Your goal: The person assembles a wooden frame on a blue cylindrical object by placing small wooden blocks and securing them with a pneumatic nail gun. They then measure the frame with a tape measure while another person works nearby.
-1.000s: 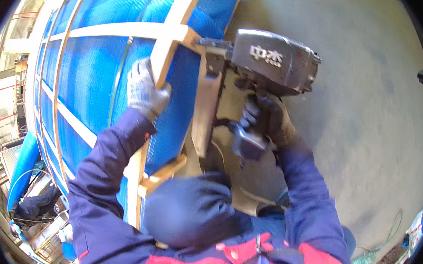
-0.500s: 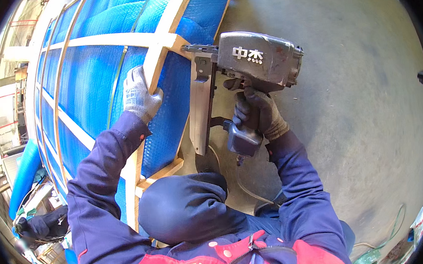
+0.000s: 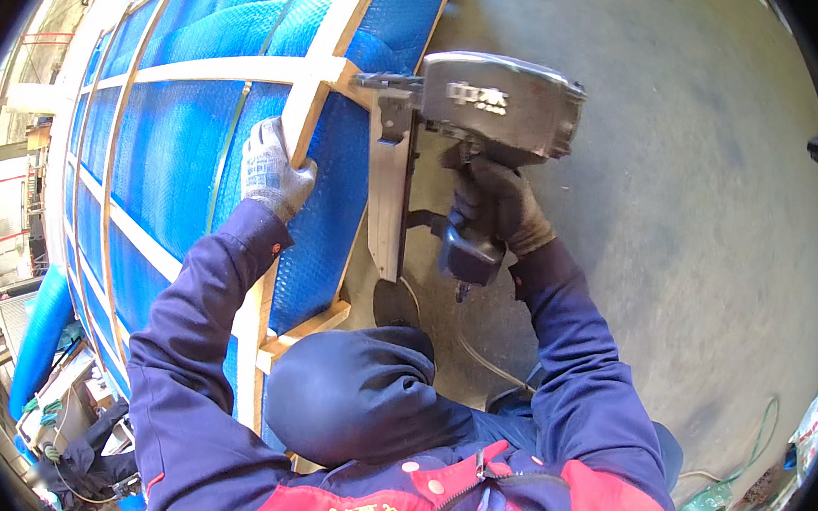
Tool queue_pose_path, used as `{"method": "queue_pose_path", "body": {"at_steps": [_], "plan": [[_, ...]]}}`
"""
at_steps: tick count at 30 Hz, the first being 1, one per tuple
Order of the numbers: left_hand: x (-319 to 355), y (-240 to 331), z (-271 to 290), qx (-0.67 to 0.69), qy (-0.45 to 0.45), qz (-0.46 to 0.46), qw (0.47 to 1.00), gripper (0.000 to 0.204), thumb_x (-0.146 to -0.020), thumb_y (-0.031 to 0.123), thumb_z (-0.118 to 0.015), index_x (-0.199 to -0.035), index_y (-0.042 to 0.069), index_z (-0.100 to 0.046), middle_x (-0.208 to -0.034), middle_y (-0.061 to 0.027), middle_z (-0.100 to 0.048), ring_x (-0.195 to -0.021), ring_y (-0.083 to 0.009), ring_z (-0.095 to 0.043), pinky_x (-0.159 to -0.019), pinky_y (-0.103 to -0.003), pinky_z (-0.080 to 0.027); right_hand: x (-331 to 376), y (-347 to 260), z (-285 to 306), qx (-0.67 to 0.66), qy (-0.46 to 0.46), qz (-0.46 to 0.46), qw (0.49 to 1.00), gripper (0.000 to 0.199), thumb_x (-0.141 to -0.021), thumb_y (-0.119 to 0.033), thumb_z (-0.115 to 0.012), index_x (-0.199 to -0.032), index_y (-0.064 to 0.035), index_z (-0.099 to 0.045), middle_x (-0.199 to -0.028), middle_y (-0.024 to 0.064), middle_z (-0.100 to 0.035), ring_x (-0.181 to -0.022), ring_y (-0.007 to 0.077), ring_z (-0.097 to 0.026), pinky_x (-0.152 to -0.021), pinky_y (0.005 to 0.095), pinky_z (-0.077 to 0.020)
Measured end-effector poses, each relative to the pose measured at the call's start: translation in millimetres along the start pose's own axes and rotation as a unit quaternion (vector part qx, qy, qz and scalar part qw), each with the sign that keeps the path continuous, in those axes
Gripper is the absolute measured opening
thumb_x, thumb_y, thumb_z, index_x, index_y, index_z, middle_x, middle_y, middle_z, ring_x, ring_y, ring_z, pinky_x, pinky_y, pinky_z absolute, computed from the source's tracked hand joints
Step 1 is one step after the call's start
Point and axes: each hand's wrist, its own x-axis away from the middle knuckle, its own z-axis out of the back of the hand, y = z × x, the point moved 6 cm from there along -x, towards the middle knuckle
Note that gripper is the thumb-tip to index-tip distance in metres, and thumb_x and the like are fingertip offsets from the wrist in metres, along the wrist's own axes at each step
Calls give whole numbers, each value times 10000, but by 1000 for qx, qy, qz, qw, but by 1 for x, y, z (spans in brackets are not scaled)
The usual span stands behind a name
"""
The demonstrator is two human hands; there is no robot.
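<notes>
Nailing frame corner [image 3: 335, 69]: seemed underway.
Left hand [image 3: 275, 175]: fingers gripped slat [image 3: 305, 117].
Right hand [image 3: 499, 198]: fingers gripped nail gun [image 3: 505, 106].
Nose [image 3: 390, 84]: probably needed steadying next.

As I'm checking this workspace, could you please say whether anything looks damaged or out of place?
Nothing clearly stands out: the left hand holds the wooden frame around blue wrapping, and the right hand holds a nail gun at the frame's corner.

I counted one gloved left hand [image 3: 274, 177], one gloved right hand [image 3: 505, 198], one nail gun [image 3: 508, 108], one blue-wrapped load [image 3: 174, 135], one wooden frame [image 3: 250, 69] and, on the left, one long blue roll [image 3: 37, 333].
</notes>
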Motion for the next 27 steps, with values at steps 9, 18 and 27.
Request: {"method": "queue_pose_path", "body": {"at_steps": [9, 18, 27], "plan": [[1, 0, 2, 7, 14, -1, 1000, 734, -762, 144, -778, -1400, -15, -452, -1305, -246, -540, -1248, -406, -534, -1105, -455, -424, -6, 0, 9, 6, -5, -21, 1000, 359, -990, -341, -666, -1199, -56, -599, -715, 1, -502, -634, 147, -518, -585, 339, -475], [1, 1, 3, -4, 25, -2, 1000, 753, -750, 149, -789, -1404, -13, -452, -1307, -237, -542, -1248, -405, -540, -1106, -447, -425, -6, -3, 7, 10, -2, 3, 1000, 326, -977, -311, -678, -1172, -60, -606, -717, 2, -497, -627, 145, -494, -566, 350, -463], [0, -2, -2, -4, 5, 6, 1000, 722, -755, 207, -784, -1370, -4, -470, -1306, -225, -535, -1244, -402, -521, -1091, -462, -426, -2, -5, -2, 0, 28, -10, 1000, 442, -974, -360, -662, -1241, -14, -589, -708, -13, -474, -639, 143, -503, -606, 349, -479]]}}
